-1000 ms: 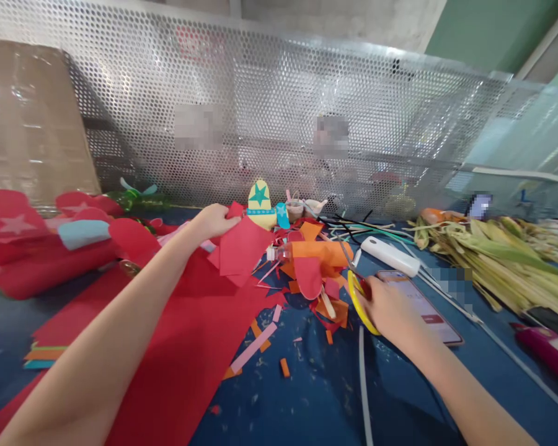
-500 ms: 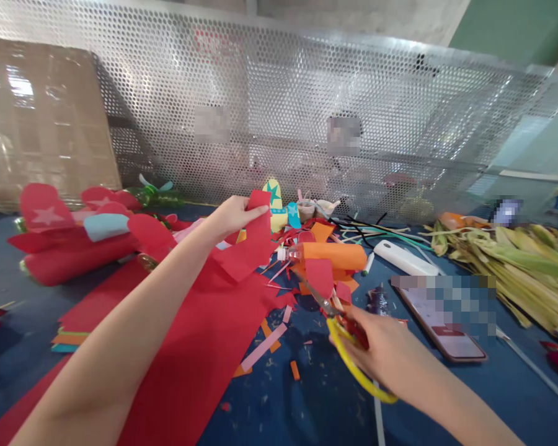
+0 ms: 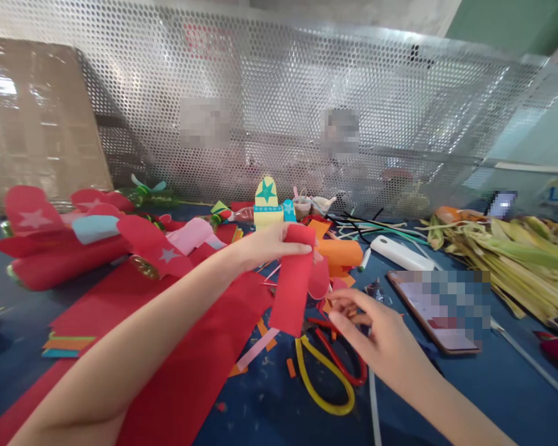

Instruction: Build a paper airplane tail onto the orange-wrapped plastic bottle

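My left hand (image 3: 272, 243) pinches a folded red paper strip (image 3: 292, 294) between thumb and fingers, over the middle of the table. My right hand (image 3: 369, 319) is to its right, with loosely curled fingers apart and nothing visible in them. Just below lie scissors with one yellow handle (image 3: 328, 406) and one red handle (image 3: 363, 371); the strip partly hides the blades. A rounded red paper piece (image 3: 319, 282) shows beside the strip, partly covered by it. Behind that lies a bottle wrapped in orange paper (image 3: 339, 253), its neck hidden by my left hand.
Large red sheets (image 3: 186, 371) spread under my left forearm. Red paper planes (image 3: 69, 254) stand at the left, and a yellow one (image 3: 267, 214) at the back. A phone (image 3: 439, 316), a white tool (image 3: 402, 254) and dried husks (image 3: 506, 266) are at the right. A perforated metal screen (image 3: 279, 93) rises behind.
My right hand has let go of the scissors, which now lie on the table. My left hand has moved right and down with the red strip, closer to my right hand.
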`<state>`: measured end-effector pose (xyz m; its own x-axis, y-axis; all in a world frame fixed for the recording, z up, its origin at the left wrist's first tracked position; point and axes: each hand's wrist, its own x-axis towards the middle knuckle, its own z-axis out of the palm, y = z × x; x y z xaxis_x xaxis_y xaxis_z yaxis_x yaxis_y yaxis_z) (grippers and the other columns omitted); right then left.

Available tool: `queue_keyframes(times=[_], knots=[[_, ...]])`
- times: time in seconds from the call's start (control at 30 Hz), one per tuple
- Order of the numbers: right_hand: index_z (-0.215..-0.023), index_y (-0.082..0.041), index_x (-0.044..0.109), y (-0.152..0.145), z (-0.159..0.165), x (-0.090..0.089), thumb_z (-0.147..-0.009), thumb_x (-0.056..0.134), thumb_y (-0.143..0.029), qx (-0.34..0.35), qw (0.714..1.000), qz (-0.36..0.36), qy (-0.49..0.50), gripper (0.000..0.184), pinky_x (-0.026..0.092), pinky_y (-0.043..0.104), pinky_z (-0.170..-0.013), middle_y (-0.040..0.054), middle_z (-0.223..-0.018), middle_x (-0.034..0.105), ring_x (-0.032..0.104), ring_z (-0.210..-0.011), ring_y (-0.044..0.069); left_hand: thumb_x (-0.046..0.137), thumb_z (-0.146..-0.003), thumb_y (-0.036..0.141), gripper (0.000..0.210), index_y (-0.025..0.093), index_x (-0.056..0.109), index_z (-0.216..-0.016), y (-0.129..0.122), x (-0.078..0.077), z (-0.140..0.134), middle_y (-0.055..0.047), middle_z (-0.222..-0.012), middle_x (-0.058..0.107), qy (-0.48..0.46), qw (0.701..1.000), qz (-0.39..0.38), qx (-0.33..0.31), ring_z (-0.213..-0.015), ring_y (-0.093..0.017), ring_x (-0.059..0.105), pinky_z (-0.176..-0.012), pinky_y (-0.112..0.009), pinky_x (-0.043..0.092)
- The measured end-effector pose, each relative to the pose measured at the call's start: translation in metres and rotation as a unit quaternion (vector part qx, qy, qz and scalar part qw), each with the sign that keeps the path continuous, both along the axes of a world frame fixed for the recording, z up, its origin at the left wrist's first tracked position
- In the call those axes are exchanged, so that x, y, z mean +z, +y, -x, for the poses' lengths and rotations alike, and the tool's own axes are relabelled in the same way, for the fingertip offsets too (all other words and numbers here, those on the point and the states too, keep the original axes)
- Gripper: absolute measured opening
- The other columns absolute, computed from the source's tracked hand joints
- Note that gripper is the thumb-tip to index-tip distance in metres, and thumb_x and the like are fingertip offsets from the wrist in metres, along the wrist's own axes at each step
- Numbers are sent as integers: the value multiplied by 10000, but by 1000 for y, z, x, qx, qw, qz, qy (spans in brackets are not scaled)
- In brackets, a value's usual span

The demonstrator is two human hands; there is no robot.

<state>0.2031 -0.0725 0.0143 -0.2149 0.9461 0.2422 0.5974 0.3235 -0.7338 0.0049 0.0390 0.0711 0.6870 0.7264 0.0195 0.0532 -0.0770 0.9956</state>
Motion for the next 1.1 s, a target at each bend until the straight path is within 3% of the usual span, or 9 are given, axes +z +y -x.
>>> queue_keyframes(times=[0.1,0.2,0.3,0.4,0.57,0.7,0.8,0.97,1.1], knots=[[-954,-219,577,8,-2,-1,-839,546,-461,25,982,96,159,269,527,274,-723,49,-957,651,637,-878,179,677,-752,253,185,139,636,-892,-17,-9,-18,-68,-884,726,-34,999,2,-24,-857,-199,679,-820,-351,521],[-802,-210,569,15,-3,-5,-767,633,-464,23,963,134,234,264,518,265,-662,8,-796,620,620,-763,165,674,-747,287,206,140,622,-882,-26,-17,-30,-81,-913,721,-22,999,-26,5,-858,-225,684,-821,-389,525],[-762,-203,566,18,-5,-7,-748,657,-459,-14,962,128,242,272,486,246,-586,-19,-694,570,572,-647,139,632,-780,310,220,143,613,-922,-19,-21,-29,-83,-905,717,17,996,-79,29,-848,-228,692,-775,-375,544],[-826,-207,592,19,-7,-8,-759,647,-470,-62,958,107,260,277,479,259,-635,-4,-746,595,575,-694,151,464,-884,328,235,142,600,-935,0,-23,-16,-73,-858,714,108,963,-229,91,-789,-189,698,-722,-332,555],[-975,-252,580,26,-14,-13,-771,621,-498,-151,932,72,322,322,488,317,-760,34,-975,641,602,-927,219,581,-796,307,280,140,586,-1021,26,-39,20,-121,-1110,648,184,907,-332,181,-1045,-262,610,-954,-429,432],[-1030,-283,544,32,-20,-15,-777,598,-517,-195,908,49,367,349,515,349,-720,25,-982,645,624,-902,232,723,-659,265,471,164,570,-1094,32,-60,31,-113,-1167,622,250,876,-381,158,-1115,-311,546,-987,-462,375],[-1014,-298,542,35,-23,-15,-769,610,-505,-196,904,44,377,327,519,334,-709,2,-954,652,630,-873,216,696,-692,247,395,177,562,-1057,36,-71,24,-82,-1055,650,277,861,-399,149,-1008,-287,591,-902,-421,432],[-967,-282,610,32,-22,-10,-761,647,-446,-145,930,84,327,266,499,285,-689,-11,-895,670,627,-801,179,614,-782,258,215,174,536,-964,45,-77,10,-70,-923,644,294,843,-411,182,-937,-267,604,-810,-369,464],[-914,-239,662,17,-11,0,-822,593,-332,85,971,189,116,148,483,274,-701,8,-871,681,624,-803,178,613,-780,254,193,170,532,-935,50,-78,8,-70,-914,643,300,835,-414,203,-918,-272,610,-796,-378,469]])
